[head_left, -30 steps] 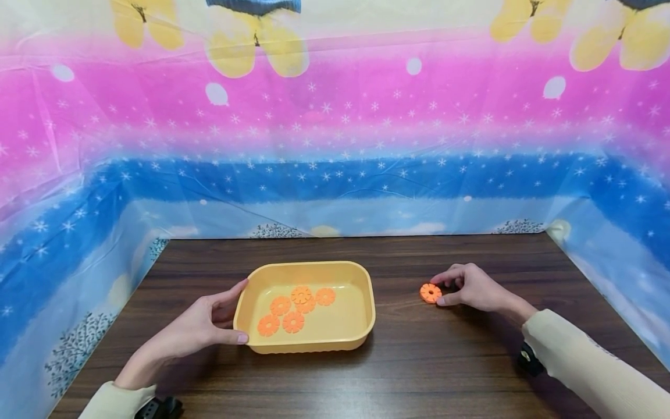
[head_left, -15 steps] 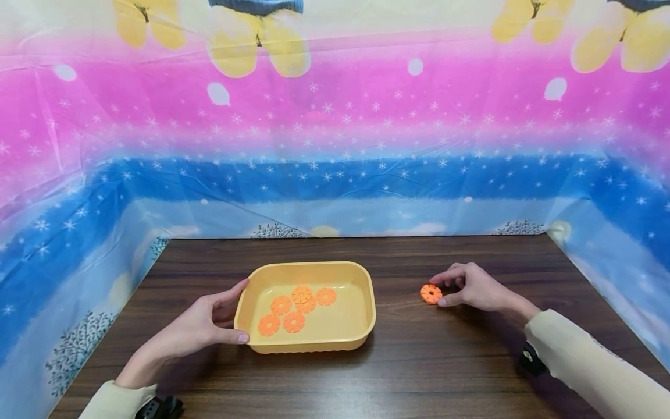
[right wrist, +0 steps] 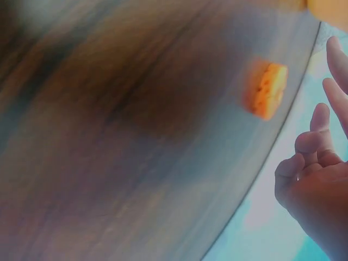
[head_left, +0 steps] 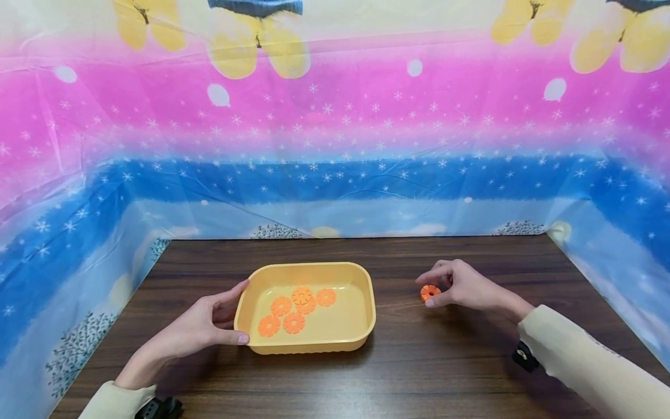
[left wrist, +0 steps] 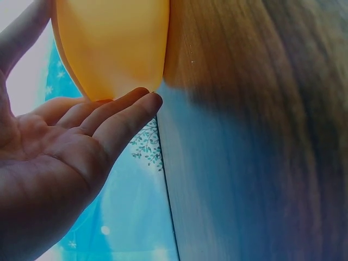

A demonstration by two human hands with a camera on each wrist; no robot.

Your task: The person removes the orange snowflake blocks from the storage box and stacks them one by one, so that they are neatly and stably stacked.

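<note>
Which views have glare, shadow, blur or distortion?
Head: mostly sharp; pale glare low on the table, soft shadow below the right hand. Left wrist: left hand dim, bluish sheen on the table, wood grain smeared toward frame right. Right wrist: wood grain blurred, orange notched piece soft on its left side; table edge bowed, probably lens distortion.
</note>
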